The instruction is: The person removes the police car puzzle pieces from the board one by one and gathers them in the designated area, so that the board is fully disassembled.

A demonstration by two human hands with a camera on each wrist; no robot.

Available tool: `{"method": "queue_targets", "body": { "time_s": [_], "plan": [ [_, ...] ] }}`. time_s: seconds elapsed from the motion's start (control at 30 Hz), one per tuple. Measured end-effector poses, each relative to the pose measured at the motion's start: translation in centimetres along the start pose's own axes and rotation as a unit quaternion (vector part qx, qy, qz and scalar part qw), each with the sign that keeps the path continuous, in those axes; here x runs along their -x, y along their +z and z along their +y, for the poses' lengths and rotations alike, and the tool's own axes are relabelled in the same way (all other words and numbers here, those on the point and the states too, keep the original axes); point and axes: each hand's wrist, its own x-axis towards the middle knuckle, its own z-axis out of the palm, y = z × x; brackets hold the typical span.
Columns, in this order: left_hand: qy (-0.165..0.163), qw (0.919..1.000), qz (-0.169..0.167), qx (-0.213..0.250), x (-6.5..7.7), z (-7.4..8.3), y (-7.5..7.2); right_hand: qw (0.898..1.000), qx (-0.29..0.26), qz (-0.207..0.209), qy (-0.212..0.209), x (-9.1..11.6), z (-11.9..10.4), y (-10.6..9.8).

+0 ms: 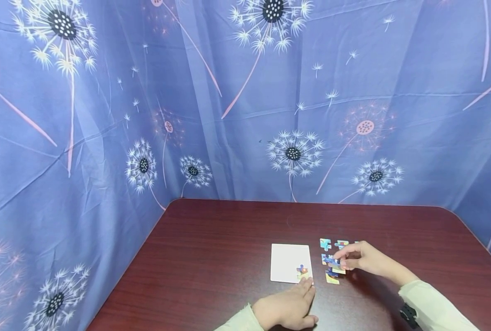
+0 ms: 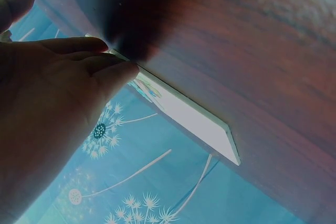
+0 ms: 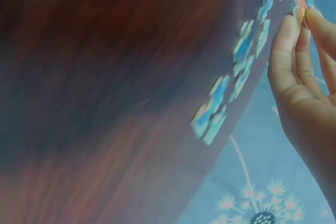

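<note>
A white square puzzle board lies on the table, with one jigsaw piece near its front right corner. My left hand rests its extended fingertips at the board's front right edge; the left wrist view shows those fingertips against the rim. Right of the board, my right hand is held over the loose pieces. In the right wrist view its thumb and fingers pinch a small jigsaw piece, raised off the table and partly covered by the fingertips.
Several loose jigsaw pieces lie in loose rows just right of the board, some overlapped by my right hand. The dark reddish-brown wooden table ends at a blue dandelion-print curtain behind and to the left.
</note>
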Motion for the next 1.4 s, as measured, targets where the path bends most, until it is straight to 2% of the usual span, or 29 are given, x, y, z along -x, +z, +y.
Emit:
{"method": "queue_targets", "body": {
  "time_s": [0.2,0.33,0.63,0.87,1.07,1.4],
  "plan": [
    [0.001,0.9999,-0.001,-0.012,0.0,0.0,0.0,0.999,-0.015,-0.006,0.039,1.6,0.7,-0.6],
    [0.002,1.0000,0.003,-0.009,0.0,0.0,0.0,0.998,-0.035,-0.014,0.050,2.4,1.1,-0.7],
    [0.003,1.0000,-0.002,0.001,0.1,0.0,0.1,0.998,-0.061,-0.023,0.022,3.2,1.7,-0.3],
    [0.004,1.0000,-0.003,-0.001,0.1,0.0,0.0,0.999,-0.040,-0.007,0.018,3.1,2.2,-0.1],
    [0.009,0.9999,0.006,-0.009,0.2,-0.1,0.2,0.999,-0.019,0.003,0.044,2.9,2.4,0.1],
    [0.012,0.9998,0.000,0.015,0.2,-0.3,0.2,0.998,-0.013,0.010,0.066,2.8,2.1,0.3]
  ]
}}
